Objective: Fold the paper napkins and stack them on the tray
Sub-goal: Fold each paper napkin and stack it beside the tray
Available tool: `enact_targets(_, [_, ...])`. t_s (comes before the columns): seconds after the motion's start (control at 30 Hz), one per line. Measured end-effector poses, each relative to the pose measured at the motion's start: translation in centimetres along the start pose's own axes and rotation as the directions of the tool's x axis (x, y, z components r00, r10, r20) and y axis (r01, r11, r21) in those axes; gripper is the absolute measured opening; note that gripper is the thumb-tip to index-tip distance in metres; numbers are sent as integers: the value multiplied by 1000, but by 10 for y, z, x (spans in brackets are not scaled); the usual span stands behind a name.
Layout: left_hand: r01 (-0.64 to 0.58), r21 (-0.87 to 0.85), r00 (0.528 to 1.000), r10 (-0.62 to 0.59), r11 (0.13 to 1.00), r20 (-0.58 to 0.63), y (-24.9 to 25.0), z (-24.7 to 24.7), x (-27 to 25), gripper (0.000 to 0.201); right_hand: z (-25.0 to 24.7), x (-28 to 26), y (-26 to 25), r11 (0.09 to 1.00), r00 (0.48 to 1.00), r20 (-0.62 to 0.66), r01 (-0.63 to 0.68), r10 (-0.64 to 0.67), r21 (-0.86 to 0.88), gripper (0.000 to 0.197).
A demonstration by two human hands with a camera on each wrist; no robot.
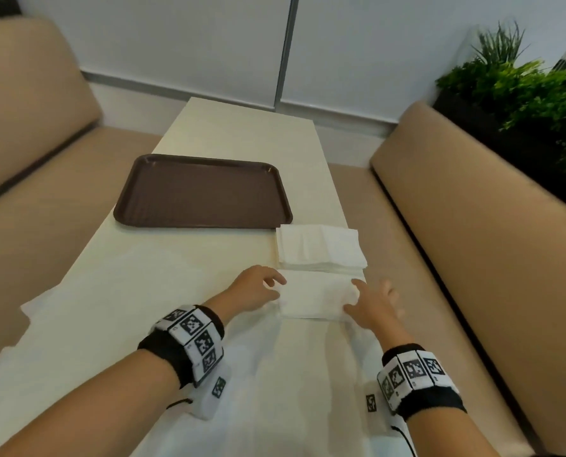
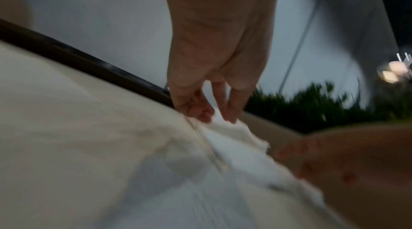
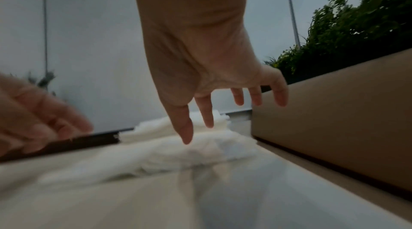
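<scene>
A single white folded napkin (image 1: 314,298) lies on the table near its right edge, between my hands. My left hand (image 1: 276,288) pinches its left edge between thumb and fingertips; the left wrist view shows that grip (image 2: 215,118) on the napkin (image 2: 234,143). My right hand (image 1: 354,296) is spread with straight fingers, its thumb and index tips touching the napkin's right end (image 3: 211,148). A stack of white napkins (image 1: 321,249) sits just beyond. The brown tray (image 1: 202,192) lies bare, further back and to the left.
The cream table (image 1: 229,133) is long and narrow. Tan padded benches run along both sides, left (image 1: 44,199) and right (image 1: 473,209). Green plants (image 1: 522,94) stand behind the right bench. The napkin stack overhangs the table's right edge slightly.
</scene>
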State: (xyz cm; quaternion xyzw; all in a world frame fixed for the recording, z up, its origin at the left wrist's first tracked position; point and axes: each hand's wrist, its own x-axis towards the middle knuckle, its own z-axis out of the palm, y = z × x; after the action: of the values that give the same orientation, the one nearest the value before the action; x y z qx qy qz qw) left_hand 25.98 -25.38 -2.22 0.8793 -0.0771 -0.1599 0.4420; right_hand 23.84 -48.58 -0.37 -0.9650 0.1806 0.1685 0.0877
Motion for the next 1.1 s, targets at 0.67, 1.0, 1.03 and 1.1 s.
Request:
enact_targets(0.67, [151,-446,852,-345,882,-394,-156,-98,-319,34,89,-136,-130,871,861,129,489,-491,51,80])
enact_targets(1.0, [85,-497,829,-338,864,-446,-154,-102,-327,29,96,-141,-148,858,869,110,494,-483,-141,81])
enact_targets(1.03, [92,-490,830,-338,867,-443,-155,-101,-327,31,95,-141,-150,866,872,102,488,-478,-107,78])
enact_targets(1.1, [91,-500,835,-340,861,-434,-152,-101,-329,31,90,-137,-150,886,883,69,463,-465,43,71])
